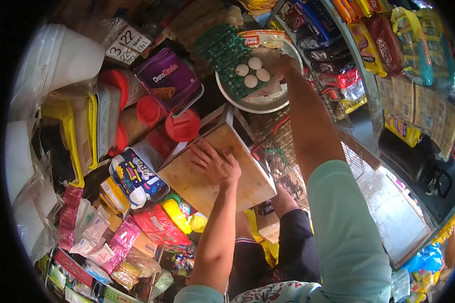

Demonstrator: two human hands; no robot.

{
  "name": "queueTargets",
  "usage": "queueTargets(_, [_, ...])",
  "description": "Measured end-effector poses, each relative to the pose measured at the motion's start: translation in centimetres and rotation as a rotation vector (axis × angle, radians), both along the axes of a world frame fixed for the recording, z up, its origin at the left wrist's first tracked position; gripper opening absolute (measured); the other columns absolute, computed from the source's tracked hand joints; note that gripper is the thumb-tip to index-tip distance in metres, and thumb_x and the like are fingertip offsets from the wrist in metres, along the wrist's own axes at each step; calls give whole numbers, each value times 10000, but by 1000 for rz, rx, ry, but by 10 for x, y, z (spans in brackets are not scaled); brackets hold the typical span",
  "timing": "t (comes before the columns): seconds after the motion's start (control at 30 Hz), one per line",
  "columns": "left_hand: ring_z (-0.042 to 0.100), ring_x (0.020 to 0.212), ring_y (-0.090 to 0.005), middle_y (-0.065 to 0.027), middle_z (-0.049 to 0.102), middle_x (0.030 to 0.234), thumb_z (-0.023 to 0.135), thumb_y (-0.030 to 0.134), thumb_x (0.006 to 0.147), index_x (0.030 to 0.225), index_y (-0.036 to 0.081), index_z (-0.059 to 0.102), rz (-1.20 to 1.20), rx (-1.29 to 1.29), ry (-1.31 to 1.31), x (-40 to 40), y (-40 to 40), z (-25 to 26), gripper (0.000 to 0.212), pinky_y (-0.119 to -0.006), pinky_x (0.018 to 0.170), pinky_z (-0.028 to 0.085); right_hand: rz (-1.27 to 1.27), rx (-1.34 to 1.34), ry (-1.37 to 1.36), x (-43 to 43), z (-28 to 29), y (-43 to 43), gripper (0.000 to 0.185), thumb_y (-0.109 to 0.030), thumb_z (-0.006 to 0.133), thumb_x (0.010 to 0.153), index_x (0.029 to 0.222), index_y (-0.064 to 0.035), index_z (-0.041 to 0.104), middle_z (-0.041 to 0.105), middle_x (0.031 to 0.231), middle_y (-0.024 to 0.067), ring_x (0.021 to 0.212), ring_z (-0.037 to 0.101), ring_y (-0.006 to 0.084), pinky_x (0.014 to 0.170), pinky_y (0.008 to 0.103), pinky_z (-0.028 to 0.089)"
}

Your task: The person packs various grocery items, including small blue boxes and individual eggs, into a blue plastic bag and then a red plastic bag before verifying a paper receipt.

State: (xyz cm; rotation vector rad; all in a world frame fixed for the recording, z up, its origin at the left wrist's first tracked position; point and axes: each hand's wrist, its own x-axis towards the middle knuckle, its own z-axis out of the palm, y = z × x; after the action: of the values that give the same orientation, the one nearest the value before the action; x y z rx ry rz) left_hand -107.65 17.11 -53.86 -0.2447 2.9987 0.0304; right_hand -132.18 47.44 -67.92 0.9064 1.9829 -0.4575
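My left hand [217,161] lies flat with fingers spread on a worn wooden board [246,166], which forms the top of a box-like piece with white edges. My right hand [287,65] reaches to the right side of a round metal basin [227,96]; its fingers are bent, and whether it grips anything cannot be told. Beside it, several white eggs [251,81] rest on a green plastic egg tray [227,57] that lies partly over the basin. A coffee packet [265,39] lies at the basin's far edge.
Red-lidded jars [182,125] and a purple tub [167,79] stand at the left. A wire basket [284,159] is below my right arm. Shelves of packaged snacks [385,49] line the right. Packets [161,223] crowd the lower left.
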Motion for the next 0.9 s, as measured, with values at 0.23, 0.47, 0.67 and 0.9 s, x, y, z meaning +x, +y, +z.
queueTargets(0.23, [211, 1498, -509, -305, 172, 1645, 321, 527, 980, 1605, 19, 222, -36, 63, 30, -5, 16, -1, 812, -692, 1163, 148, -29, -80, 144, 0, 13, 36, 212, -203, 669, 903, 1019, -41, 740, 741, 1035, 170, 928, 735, 326, 770, 422, 607])
queueTargets(0.47, [196, 1511, -492, -306, 176, 1644, 334, 502, 981, 1597, 20, 245, -17, 91, -1, 0, 23, -4, 787, -684, 1176, 129, 168, 21, 389, 11, 44, 28, 198, -232, 670, 916, 958, -47, 726, 722, 944, 182, 856, 717, 351, 743, 436, 577])
queueTargets(0.67, [162, 1531, -471, -296, 150, 1654, 433, 477, 966, 1603, 40, 238, 6, 72, -41, 1, -1, 14, 796, -663, 1194, 126, 219, 205, 1198, 57, 194, -119, 211, -257, 672, 927, 905, -51, 714, 706, 866, 193, 795, 701, 372, 721, 448, 551])
queueTargets(0.9, [153, 1532, -467, -300, 157, 1651, 595, 348, 939, 1590, 37, 265, -72, 346, -82, 2, -15, 31, 794, -659, 1194, 171, -270, -314, 976, 288, 265, -215, 182, -153, 600, 976, 861, -13, 603, 628, 749, 163, 696, 634, 347, 638, 449, 474])
